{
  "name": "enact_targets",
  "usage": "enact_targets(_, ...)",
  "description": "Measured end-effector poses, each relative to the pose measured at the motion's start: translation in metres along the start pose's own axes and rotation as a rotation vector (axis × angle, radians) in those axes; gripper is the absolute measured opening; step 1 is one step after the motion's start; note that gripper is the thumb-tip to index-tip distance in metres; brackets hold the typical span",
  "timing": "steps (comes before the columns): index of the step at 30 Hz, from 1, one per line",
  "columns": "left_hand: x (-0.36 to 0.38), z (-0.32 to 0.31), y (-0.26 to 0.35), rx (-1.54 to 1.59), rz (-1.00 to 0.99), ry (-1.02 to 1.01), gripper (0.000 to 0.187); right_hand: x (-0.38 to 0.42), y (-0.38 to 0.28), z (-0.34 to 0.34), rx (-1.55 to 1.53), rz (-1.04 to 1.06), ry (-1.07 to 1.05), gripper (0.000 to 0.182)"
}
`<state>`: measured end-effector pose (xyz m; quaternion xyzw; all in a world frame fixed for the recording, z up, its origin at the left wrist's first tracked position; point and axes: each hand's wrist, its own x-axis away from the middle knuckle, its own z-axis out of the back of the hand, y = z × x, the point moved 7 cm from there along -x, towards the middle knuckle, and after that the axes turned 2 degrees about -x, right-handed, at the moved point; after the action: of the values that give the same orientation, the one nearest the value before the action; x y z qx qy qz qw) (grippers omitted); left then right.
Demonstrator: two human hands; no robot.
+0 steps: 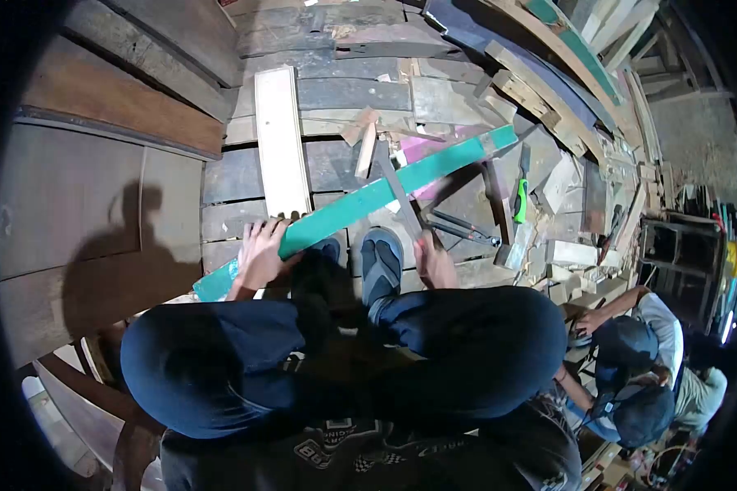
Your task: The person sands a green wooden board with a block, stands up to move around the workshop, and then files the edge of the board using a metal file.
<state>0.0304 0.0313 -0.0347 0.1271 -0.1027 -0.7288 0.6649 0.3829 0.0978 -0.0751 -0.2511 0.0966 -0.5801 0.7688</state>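
A long green-painted board [368, 199] slants from my lower left up to the right, above my feet. My left hand [259, 252] grips it near its lower end, fingers over the top face. My right hand [436, 263] is closed round the reddish handle of a long, flat grey metal blade [398, 190]. That blade lies across the board's middle, its tip pointing away from me. Just right of it, a pincer-like tool with two dark handles [460, 227] rests on the floor. Farther right lies a tool with a bright green handle [521, 199].
A pale plank [282, 139] lies on the wooden floor [348, 92] ahead. Wood offcuts [576, 252] are piled at right, below stacked curved boards [549, 106]. Wooden panels [70, 204] stand at left. Other people [643, 352] sit at the lower right.
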Motion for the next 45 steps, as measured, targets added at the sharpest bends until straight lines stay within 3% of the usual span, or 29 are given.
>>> enact_targets(1, -0.001, 0.001, -0.001, 0.006, 0.009, -0.013, 0.066, 0.016, 0.029, -0.019, 0.155, -0.054, -0.005, 0.028)
enact_targets(3, -0.004, 0.003, 0.003, 0.022, 0.027, -0.039, 0.064, 0.034, 0.026, -0.012, 0.075, -0.207, -0.041, 0.03)
enact_targets(4, -0.004, -0.003, 0.0, 0.029, 0.051, -0.124, 0.072, 0.031, 0.025, -0.015, 0.113, -0.178, -0.031, 0.029)
enact_targets(6, -0.017, 0.015, 0.014, 0.026, 0.084, -0.088, 0.078, 0.014, 0.026, -0.02, 0.189, -0.127, -0.004, 0.028)
enact_targets(7, -0.023, 0.02, 0.018, 0.022, 0.109, -0.064, 0.081, -0.003, 0.022, -0.023, 0.015, -0.012, -0.009, 0.025)
enact_targets(11, -0.064, 0.012, 0.04, 0.073, 0.068, -0.066, 0.091, -0.047, -0.022, -0.009, -0.084, 0.047, -0.011, 0.021)
enact_targets(15, -0.084, -0.017, 0.056, 0.059, 0.051, -0.198, 0.1, -0.005, 0.015, -0.028, -0.076, -0.095, 0.005, 0.022)
enact_targets(18, -0.082, -0.039, 0.052, 0.01, -0.006, -0.129, 0.087, 0.042, 0.056, -0.052, 0.063, -0.297, -0.091, 0.025)
enact_targets(21, -0.086, -0.038, 0.051, 0.041, -0.021, -0.111, 0.069, 0.01, 0.012, -0.023, 0.014, -0.25, -0.171, 0.03)
enact_targets(25, -0.084, -0.044, 0.05, -0.022, -0.021, -0.121, 0.066, -0.053, -0.02, -0.018, -0.024, -0.086, -0.149, 0.026)
enact_targets(29, -0.084, -0.056, 0.047, -0.051, 0.042, -0.232, 0.069, -0.035, -0.013, -0.014, -0.018, -0.052, -0.057, 0.03)
enact_targets(31, -0.084, -0.058, 0.046, -0.041, 0.068, -0.293, 0.071, 0.008, 0.018, -0.037, -0.009, -0.195, -0.086, 0.033)
enact_targets(33, -0.081, -0.055, 0.048, -0.065, -0.005, -0.146, 0.068, 0.039, 0.033, -0.046, 0.094, -0.264, -0.098, 0.034)
enact_targets(36, -0.085, -0.051, 0.048, -0.005, 0.01, -0.2, 0.063, 0.033, 0.031, -0.047, 0.049, -0.303, -0.149, 0.036)
enact_targets(37, -0.085, -0.042, 0.052, -0.016, -0.033, -0.11, 0.059, 0.022, 0.023, -0.043, 0.0, -0.309, -0.172, 0.036)
enact_targets(38, -0.083, -0.046, 0.051, -0.01, -0.027, -0.119, 0.06, 0.002, 0.005, -0.031, -0.036, -0.29, -0.191, 0.036)
enact_targets(39, -0.082, -0.05, 0.05, -0.006, -0.019, -0.125, 0.06, -0.017, -0.001, -0.03, -0.013, -0.1, -0.117, 0.035)
enact_targets(44, -0.082, -0.053, 0.047, 0.017, -0.004, -0.167, 0.062, -0.043, -0.018, -0.019, 0.037, 0.003, -0.112, 0.029)
enact_targets(45, -0.081, -0.052, 0.048, 0.008, -0.002, -0.155, 0.061, -0.032, -0.012, -0.019, 0.065, -0.065, -0.12, 0.032)
